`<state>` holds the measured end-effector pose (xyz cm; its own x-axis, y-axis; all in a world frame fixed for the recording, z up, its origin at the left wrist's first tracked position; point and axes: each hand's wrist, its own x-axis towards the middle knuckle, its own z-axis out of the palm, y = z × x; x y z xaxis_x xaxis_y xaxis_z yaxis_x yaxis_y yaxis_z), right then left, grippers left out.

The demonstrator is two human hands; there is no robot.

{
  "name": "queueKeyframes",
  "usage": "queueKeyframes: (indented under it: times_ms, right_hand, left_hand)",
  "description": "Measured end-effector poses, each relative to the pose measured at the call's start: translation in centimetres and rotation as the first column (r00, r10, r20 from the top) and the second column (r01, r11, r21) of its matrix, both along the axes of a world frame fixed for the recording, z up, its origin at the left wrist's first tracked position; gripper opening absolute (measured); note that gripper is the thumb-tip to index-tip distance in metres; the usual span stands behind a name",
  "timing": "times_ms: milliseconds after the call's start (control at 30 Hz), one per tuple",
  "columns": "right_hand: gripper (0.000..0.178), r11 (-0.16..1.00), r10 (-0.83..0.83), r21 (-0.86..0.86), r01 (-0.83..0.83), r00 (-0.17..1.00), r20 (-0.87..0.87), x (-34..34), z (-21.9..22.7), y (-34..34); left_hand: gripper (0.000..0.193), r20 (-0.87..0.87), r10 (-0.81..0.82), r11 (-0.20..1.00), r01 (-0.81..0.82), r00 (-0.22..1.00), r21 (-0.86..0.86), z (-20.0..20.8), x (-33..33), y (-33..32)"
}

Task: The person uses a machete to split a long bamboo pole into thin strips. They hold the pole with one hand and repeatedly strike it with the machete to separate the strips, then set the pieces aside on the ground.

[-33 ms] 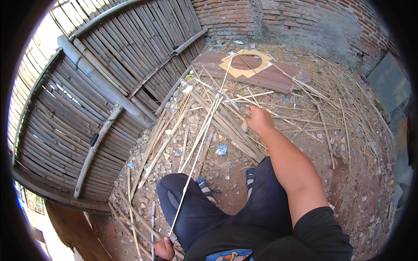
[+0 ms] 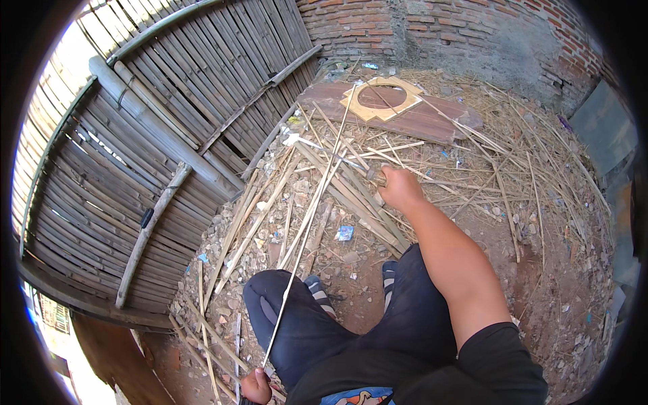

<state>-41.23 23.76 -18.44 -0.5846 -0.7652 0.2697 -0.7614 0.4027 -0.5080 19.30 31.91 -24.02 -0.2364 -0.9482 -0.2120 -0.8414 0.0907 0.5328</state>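
My right hand (image 2: 399,189) reaches forward over a pile of split bamboo slats (image 2: 337,185) and is closed around a short handle-like object (image 2: 375,177); what it belongs to is hidden. My left hand (image 2: 256,386) sits low by my knee, gripping the near end of a long thin bamboo strip (image 2: 307,223). The strip runs up and away over the pile toward the board. I am squatting in dark trousers (image 2: 304,331), my sandalled feet (image 2: 317,287) on the dirt.
A woven bamboo fence panel (image 2: 148,142) with round poles lies along the left. A brick wall (image 2: 432,27) closes the back. A brown board (image 2: 418,121) carries a pale plywood piece with a round hole (image 2: 381,98). Dry straw and rubble (image 2: 540,202) cover the ground at right.
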Motion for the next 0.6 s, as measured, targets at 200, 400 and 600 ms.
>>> queueKeyframes:
  times_ms: [200,400,600]
  right_hand:
    - [0.022,0.635,0.705,0.030,-0.772,0.563,-0.432,5.2,1.2,0.1]
    - [0.027,0.983,-0.175,-0.037,0.178,0.981,0.081,-1.4,0.4,0.0]
    - [0.019,0.909,0.394,-0.025,-0.415,0.879,-0.269,2.6,0.8,0.5]
  left_hand:
    - [0.062,-0.089,-0.074,0.981,0.056,0.993,-0.186,-1.5,-0.1,0.5]
    - [0.059,-0.089,-0.083,0.974,0.062,0.993,-0.216,-0.8,-0.8,0.1]
    - [0.054,0.020,-0.094,0.987,0.096,0.995,-0.129,-1.3,0.3,-0.1]
